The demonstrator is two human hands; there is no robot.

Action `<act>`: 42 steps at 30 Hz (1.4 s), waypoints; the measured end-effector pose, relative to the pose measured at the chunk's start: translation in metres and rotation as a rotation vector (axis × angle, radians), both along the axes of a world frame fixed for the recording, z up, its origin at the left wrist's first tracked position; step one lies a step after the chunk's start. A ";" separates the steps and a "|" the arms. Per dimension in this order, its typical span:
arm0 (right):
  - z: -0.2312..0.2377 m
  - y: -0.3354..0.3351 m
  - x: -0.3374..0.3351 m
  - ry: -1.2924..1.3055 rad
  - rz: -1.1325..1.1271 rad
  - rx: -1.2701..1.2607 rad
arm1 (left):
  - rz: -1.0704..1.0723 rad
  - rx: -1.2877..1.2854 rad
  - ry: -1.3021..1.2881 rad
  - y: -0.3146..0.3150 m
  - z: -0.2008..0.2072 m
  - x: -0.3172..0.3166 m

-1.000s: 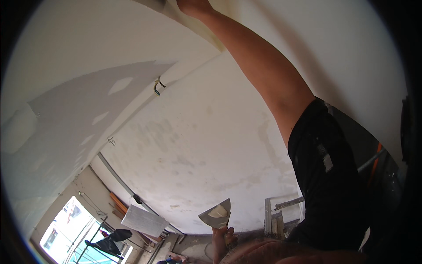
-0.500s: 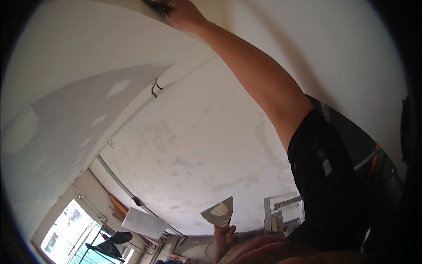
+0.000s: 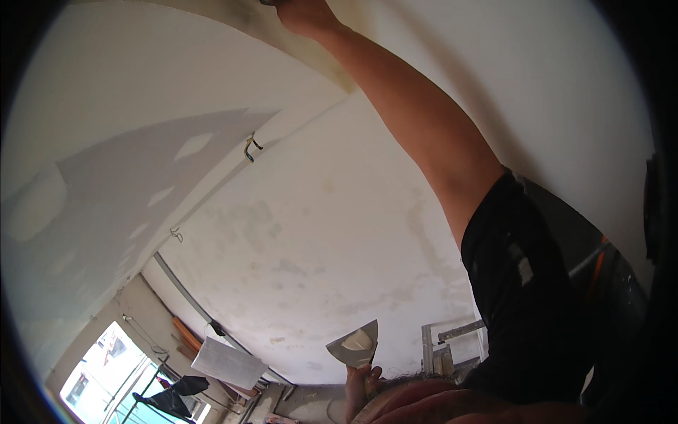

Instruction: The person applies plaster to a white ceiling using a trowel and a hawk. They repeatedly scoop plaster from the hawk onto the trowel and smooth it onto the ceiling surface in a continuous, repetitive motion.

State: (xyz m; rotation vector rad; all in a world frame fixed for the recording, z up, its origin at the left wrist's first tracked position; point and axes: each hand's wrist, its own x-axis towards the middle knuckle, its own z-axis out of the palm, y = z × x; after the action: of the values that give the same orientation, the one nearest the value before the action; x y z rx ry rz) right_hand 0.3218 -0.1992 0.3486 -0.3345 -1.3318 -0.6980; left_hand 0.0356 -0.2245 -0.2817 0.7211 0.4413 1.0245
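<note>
My right arm, in a black short sleeve, reaches up along the white wall. At the top edge of the view, my right hand (image 3: 305, 15) is closed around a dark tool (image 3: 268, 2), whose kind I cannot make out because the frame cuts it off. The hand is beside a strip of wet-looking, beige coating (image 3: 321, 65) where ceiling and wall meet. Low in the middle, my left hand (image 3: 357, 387) grips a wide putty knife (image 3: 347, 354) with its blade pointing up. A lump of cream filler (image 3: 359, 340) sits on the blade.
Loose wires (image 3: 251, 147) hang from the ceiling edge. A patchy white wall (image 3: 318, 226) fills the middle. Lower left are a bright window (image 3: 106, 371), a pale board (image 3: 229, 362) and black cloth (image 3: 173, 399) on a frame. A grey metal frame (image 3: 428, 346) stands near my sleeve.
My right hand has shifted slightly up and to the right, and its tool has nearly left the view. The putty knife in my left hand appears a little lower and further right.
</note>
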 end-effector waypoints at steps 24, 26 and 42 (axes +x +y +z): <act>-0.004 0.009 -0.006 0.030 -0.003 -0.096 | 0.112 -0.024 0.129 0.007 0.003 0.007; -0.003 0.009 -0.006 0.021 0.001 -0.099 | 0.001 -0.050 -0.010 0.020 -0.018 -0.001; -0.016 0.015 -0.017 -0.079 0.101 -0.135 | 0.012 -0.076 -0.035 0.033 -0.033 -0.004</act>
State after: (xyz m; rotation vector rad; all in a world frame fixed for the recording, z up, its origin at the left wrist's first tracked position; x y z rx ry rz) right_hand 0.3052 -0.1847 0.3331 -0.3483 -1.4643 -0.5425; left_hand 0.0321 -0.1912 -0.3150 0.6321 0.4524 1.0253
